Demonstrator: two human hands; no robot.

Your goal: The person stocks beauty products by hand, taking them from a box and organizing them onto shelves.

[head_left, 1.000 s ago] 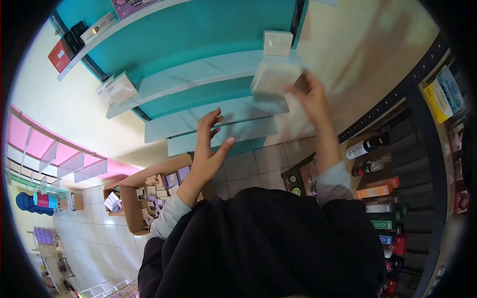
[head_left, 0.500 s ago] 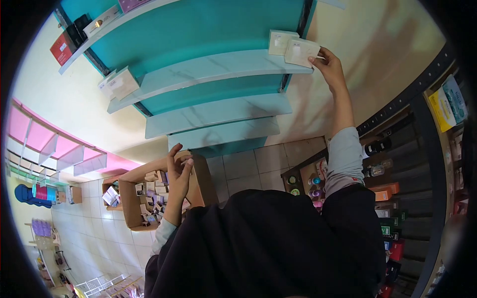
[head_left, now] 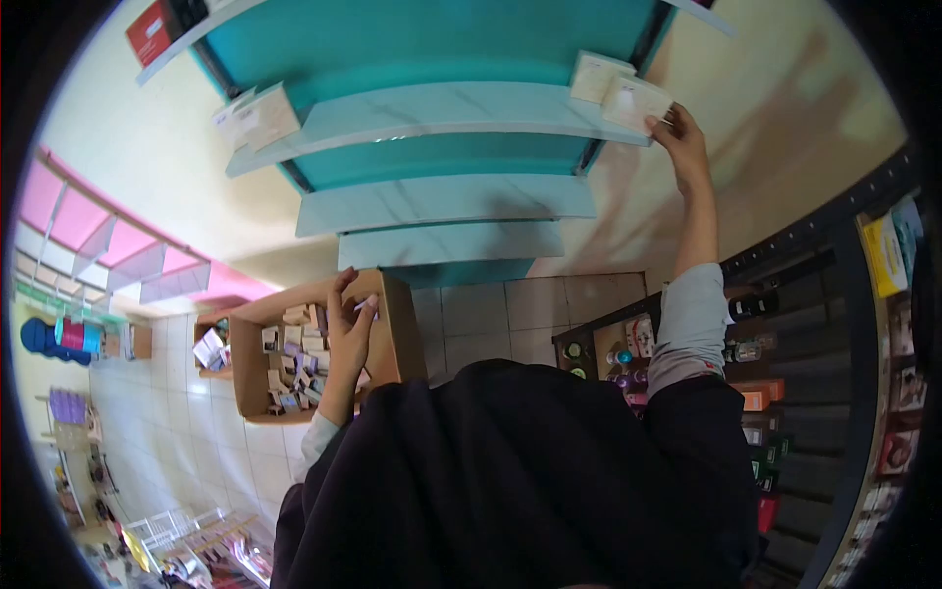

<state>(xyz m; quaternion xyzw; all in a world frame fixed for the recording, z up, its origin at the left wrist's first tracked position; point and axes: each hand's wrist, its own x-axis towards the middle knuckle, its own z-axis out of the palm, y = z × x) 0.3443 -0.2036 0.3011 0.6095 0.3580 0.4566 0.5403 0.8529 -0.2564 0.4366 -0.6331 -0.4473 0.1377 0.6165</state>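
Note:
My right hand (head_left: 682, 147) is closed on the right edge of a cream box (head_left: 636, 103), thumb on its front and fingers behind. This box stands at the right end of a marbled white shelf (head_left: 442, 110), overlapping a second cream box (head_left: 596, 79) behind it. Lower down on the left, my left hand (head_left: 350, 329) is raised over a large cardboard carton (head_left: 397, 329), its fingers bent but apart, with nothing visibly held. Many small boxes (head_left: 299, 358) lie jumbled inside the carton, partly hidden by that hand.
Two more cream boxes (head_left: 260, 118) stand at the shelf's left end. Two lower shelves (head_left: 446, 201) sit beneath against the teal back panel (head_left: 442, 44). A dark rack (head_left: 834, 344) with products runs along my right side. Pink wall shelving (head_left: 118, 236) is at left.
The camera view has shifted, so the shelves appear higher and farther right. My right hand keeps its hold on the cream box at the shelf end. My left hand stays over the carton.

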